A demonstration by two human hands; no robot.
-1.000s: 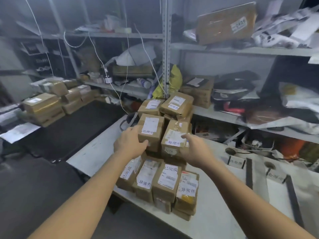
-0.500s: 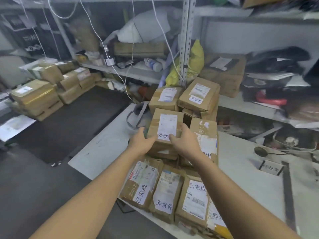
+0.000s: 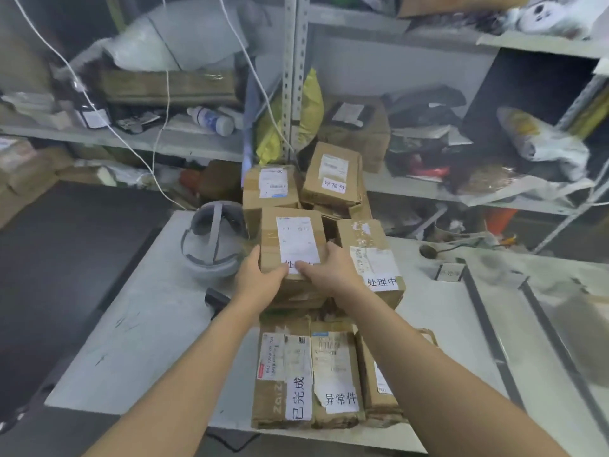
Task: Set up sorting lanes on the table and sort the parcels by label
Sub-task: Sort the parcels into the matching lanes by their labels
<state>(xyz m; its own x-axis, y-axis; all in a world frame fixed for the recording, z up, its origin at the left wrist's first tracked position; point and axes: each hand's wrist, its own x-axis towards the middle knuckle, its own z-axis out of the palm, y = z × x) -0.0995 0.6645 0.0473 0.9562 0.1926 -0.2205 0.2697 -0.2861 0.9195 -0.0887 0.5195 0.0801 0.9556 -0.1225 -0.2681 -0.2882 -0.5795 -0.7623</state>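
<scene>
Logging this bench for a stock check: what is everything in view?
held parcel: one, brown, white label, atop the stack
other parcels: at least six, brown, labelled, stacked mid-table
headgear: one, grey, strapped, table, left of the stack
black thing: one, table by left forearm, kind unclear
strips: two, black, table's right side
sign: one, small, dark-framed, at the strips' far end
table: one, pale grey
shelves: grey metal, behind table, cluttered
bottle: one, white, lying on shelf
bag: one, yellow, by shelf post
left hand: one, grips held parcel's near left
right hand: one, grips its near right
</scene>
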